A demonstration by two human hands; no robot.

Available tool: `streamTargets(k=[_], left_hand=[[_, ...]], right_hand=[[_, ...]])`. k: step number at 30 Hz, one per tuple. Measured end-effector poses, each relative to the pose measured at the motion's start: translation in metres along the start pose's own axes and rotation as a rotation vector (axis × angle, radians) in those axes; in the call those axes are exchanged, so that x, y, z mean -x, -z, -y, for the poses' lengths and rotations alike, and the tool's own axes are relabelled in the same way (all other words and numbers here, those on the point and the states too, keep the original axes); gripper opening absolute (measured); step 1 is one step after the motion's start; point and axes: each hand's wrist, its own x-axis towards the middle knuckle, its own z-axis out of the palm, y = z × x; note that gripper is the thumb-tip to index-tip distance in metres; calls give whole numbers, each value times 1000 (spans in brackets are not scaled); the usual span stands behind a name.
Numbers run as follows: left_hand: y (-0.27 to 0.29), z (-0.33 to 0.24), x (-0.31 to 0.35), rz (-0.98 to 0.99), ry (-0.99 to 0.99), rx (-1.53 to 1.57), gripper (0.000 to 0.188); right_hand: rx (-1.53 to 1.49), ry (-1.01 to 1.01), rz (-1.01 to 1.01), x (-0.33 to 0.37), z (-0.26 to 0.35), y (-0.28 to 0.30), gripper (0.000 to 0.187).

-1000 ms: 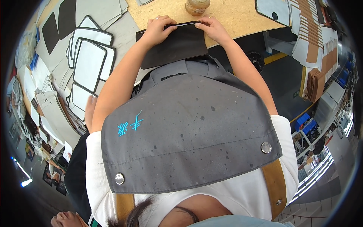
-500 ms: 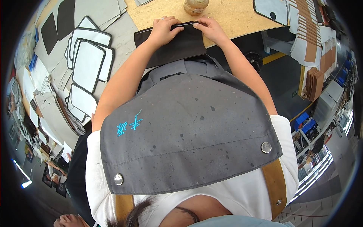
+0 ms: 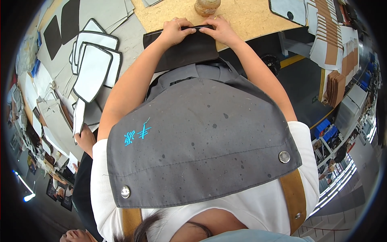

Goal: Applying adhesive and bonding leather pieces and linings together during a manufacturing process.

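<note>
A dark brown leather piece [image 3: 183, 50] lies over the front edge of a tan work table [image 3: 246, 18], hanging toward my grey apron [image 3: 201, 141]. My left hand [image 3: 174, 31] pinches its far edge on the left, fingers curled over the folded rim. My right hand [image 3: 219, 30] presses the same rim just to the right, thumb and fingers closed on it. Both hands almost touch each other. A round brownish jar [image 3: 207, 6] stands just beyond my right hand.
White panels with dark borders [image 3: 93, 66] are stacked at the left with grey and black sheets. Another person's hand [image 3: 86, 139] rests by those panels. A white bordered piece [image 3: 288, 9] lies far right, beside stacks of brown and white strips [image 3: 325, 36].
The view has shifted so the table and hands sit slightly lower and larger. Both hands keep working along the leather's far rim, staying close together.
</note>
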Motion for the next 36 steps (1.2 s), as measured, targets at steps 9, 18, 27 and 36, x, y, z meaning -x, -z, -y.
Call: streamTargets(k=[9,18,27,36], left_hand=[[-6,-7,0,-21,16,-106,23],[3,0,14,-189,-35,-241,28],[25,13,40,-163,22,-318,30],[18,14,29,-92,-23,-253,20]], right_hand=[[-81,-70,65,0,-5,1,28],[28,-99,49,1,-12,-4,27],[406,149,-147,9,18,-2,45],[354,327,-29,-19,37,-27,19]])
